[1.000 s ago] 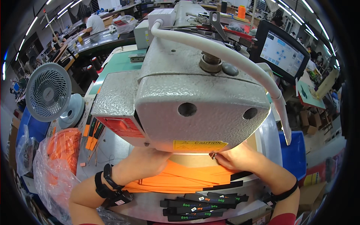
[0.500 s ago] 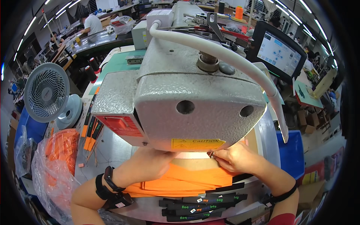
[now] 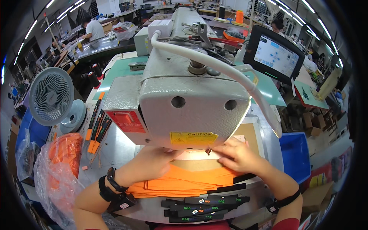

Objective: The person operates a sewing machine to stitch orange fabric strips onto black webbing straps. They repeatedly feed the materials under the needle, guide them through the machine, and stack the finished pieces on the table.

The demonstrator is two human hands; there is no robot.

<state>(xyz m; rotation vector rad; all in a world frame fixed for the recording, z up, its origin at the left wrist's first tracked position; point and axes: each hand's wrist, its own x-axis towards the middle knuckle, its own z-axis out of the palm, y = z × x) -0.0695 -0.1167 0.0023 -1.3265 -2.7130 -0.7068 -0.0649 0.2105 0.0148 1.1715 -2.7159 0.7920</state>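
My left hand reaches in under the front of a grey sewing machine head. Its fingers bend toward the lit work area, and their tips are hidden. On the other side, my right hand lies at a tan board with thumb and fingers apart. Just left of its fingertips is a small dark brown piece, too small to name. A fanned stack of flat orange strips lies below my hands, close to my left wrist. Several black straps with coloured print lie nearer to me.
At the left stand a grey fan and a clear plastic bag with orange material inside. Black-and-orange straps lie beside the machine. A screen stands far right, above a blue bin. People work in the background.
My right hand has drawn away from the small dark piece, and its pinched fingers have spread. My left hand stays under the machine head. The whole view has shifted slightly.
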